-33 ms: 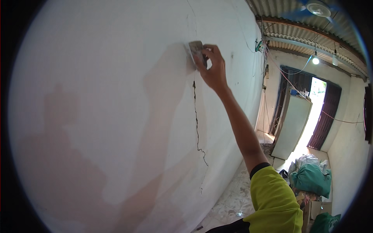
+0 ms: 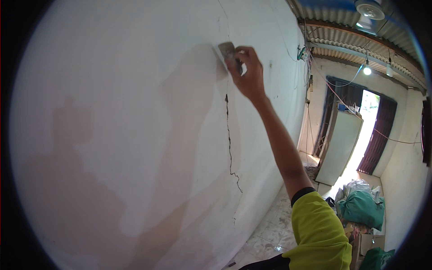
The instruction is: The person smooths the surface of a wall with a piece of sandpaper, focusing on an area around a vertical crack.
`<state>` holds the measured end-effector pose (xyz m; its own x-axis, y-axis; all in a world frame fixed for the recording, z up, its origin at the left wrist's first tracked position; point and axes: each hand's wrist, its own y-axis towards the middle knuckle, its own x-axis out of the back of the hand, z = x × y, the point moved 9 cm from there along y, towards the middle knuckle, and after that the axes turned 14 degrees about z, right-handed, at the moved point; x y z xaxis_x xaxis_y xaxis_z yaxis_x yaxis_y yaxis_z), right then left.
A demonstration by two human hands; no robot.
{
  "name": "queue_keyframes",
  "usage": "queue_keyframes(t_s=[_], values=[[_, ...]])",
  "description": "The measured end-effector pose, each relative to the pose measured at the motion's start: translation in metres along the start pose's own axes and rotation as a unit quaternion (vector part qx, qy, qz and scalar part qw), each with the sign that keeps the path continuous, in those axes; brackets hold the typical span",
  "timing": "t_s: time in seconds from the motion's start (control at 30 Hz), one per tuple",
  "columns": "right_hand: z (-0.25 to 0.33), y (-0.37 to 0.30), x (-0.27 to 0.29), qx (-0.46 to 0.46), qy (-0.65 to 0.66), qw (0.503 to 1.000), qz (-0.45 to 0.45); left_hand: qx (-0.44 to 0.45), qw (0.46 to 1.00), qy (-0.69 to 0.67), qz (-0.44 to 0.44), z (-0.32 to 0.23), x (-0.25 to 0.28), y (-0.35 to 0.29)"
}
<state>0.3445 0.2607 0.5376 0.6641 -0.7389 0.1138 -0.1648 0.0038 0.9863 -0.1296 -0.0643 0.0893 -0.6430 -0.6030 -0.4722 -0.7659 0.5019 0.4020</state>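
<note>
My right hand [image 2: 246, 74] is raised to the white wall [image 2: 135, 90], its fingers and thumb closed round a flat, grey-brown scraper [image 2: 226, 48]. The scraper lies against or very close to the wall, tilted, and my fingers hide part of it. A thin crack runs up above it. Below my hand a wider, dark, jagged crack [image 2: 228, 130] goes down the wall and thins out lower. My bare right forearm and yellow-green sleeve [image 2: 315, 220] come in from the lower right. My left hand is out of sight.
A pale upright cabinet [image 2: 340, 146] stands near the bright doorway at the far right. Green and clear bags [image 2: 362, 209] sit on boxes by the right wall. Wires [image 2: 330, 87] and a lit bulb [image 2: 367, 70] hang below the corrugated roof, with a ceiling fan [image 2: 371, 10] above.
My right hand and the scraper have moved slightly up the wall, and the scraper's tilt has changed. The whole view has shifted a little.
</note>
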Motion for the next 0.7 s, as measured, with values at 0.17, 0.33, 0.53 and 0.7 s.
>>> queue_keyframes(t_s=[0.17, 0.33, 0.53, 0.7], values=[[-0.007, 0.063, 0.036, 0.102, -0.078, 0.988, -0.082, -0.003, 0.959, -0.204, 0.197, 0.133, 0.104, 0.001], [0.003, 0.118, 0.028, 0.157, -0.160, 0.965, -0.135, 0.144, 0.961, -0.213, 0.098, 0.018, -0.038, 0.022], [0.012, 0.139, -0.005, 0.117, -0.098, 0.982, -0.113, 0.157, 0.980, -0.103, 0.069, 0.123, 0.039, -0.002], [0.097, 0.145, -0.065, 0.312, -0.097, 0.945, 0.032, 0.036, 0.967, 0.148, 0.206, 0.135, 0.050, -0.007]])
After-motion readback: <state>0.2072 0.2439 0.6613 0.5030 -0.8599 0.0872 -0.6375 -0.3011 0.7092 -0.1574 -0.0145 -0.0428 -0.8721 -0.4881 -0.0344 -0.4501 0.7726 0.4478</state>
